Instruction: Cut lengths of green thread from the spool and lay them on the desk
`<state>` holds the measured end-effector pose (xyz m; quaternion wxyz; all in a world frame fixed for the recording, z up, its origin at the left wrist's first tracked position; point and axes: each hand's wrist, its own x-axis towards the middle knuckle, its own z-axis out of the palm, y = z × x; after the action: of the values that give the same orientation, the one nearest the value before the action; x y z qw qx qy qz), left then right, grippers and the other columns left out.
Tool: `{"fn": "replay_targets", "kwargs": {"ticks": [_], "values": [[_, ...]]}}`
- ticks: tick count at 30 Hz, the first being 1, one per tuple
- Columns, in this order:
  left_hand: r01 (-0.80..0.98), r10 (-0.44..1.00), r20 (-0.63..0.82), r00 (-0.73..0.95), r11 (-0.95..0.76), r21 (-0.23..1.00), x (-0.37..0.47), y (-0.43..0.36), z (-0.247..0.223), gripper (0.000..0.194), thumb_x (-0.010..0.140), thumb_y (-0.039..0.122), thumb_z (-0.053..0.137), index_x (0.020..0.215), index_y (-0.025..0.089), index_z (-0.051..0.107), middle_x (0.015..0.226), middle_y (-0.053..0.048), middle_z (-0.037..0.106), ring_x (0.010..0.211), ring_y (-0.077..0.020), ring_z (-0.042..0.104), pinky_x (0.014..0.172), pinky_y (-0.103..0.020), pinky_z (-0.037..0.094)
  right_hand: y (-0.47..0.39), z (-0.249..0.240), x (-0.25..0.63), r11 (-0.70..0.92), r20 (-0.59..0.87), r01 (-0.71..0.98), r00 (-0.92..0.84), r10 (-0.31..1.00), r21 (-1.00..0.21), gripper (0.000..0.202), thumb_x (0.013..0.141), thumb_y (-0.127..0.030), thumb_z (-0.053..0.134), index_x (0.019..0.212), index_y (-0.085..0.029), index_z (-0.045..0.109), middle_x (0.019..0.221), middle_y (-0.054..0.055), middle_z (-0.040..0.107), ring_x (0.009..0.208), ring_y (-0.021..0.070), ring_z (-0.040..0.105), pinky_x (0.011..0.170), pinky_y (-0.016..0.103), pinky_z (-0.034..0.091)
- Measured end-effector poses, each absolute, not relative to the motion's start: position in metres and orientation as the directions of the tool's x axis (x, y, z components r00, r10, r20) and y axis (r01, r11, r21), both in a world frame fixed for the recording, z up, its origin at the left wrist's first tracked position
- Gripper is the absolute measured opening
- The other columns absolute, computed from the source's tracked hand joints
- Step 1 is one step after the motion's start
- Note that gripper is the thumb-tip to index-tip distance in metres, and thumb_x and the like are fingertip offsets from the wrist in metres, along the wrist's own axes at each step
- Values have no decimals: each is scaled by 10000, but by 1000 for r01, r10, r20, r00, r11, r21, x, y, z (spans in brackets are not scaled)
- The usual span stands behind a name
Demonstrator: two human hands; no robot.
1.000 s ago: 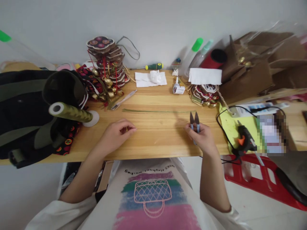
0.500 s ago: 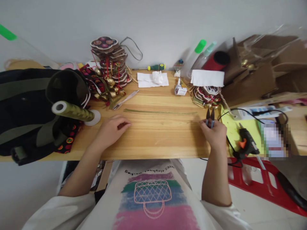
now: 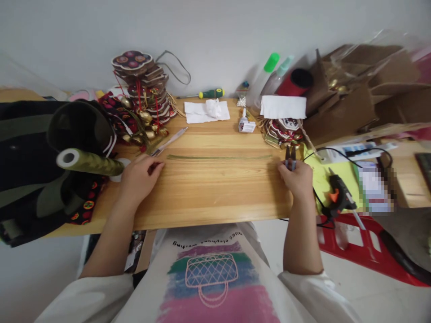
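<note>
My left hand (image 3: 139, 177) rests on the left part of the wooden table (image 3: 215, 197), thumb and forefinger pinched together. Whatever it may hold is too small to make out. Just beyond its fingertips, a thin bundle of olive-green cords (image 3: 218, 157) lies stretched across the tabletop. My right hand (image 3: 298, 179), closed around a pair of thread snips (image 3: 290, 158), is at the right end of the cords. Its blades point away from me. A pen (image 3: 170, 141) lies beyond my left hand.
Left are a spool of green ribbon (image 3: 90, 162), a dark bag (image 3: 23, 170) and stacked ornaments with bells (image 3: 144, 85). Tissue (image 3: 207, 112), a screwdriver (image 3: 212, 93) and a small glue bottle (image 3: 245, 123) lie behind. Right are a glue gun (image 3: 340, 193), power strip (image 3: 357, 152) and cardboard box (image 3: 340, 107).
My left hand has slid a little left, toward the cords' left end. The snips' blades now look shorter and lower in my right hand. The whole view has shifted slightly.
</note>
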<state>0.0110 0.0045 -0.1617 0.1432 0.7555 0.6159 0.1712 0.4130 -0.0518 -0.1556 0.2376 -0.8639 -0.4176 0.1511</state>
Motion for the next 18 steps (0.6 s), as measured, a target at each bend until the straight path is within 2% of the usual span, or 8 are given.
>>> {"fn": "replay_targets", "kwargs": {"ticks": [11, 18], "values": [[877, 987, 104, 120, -154, 455, 8, 3, -166, 169, 840, 336, 501, 814, 224, 625, 822, -29, 637, 789, -187, 594, 757, -313, 468, -39, -147, 413, -584, -171, 691, 572, 802, -426, 186, 642, -366, 533, 539, -217, 489, 500, 22, 518, 561, 181, 496, 563, 294, 349], [856, 981, 157, 113, -177, 486, 7, 2, -171, 180, 830, 361, 530, 793, 225, 642, 736, -17, 577, 707, -172, 558, 673, -302, 433, -39, -150, 417, -570, -193, 713, 543, 817, -408, 217, 665, -398, 511, 543, -222, 475, 521, 29, 529, 566, 182, 496, 563, 291, 349]]}}
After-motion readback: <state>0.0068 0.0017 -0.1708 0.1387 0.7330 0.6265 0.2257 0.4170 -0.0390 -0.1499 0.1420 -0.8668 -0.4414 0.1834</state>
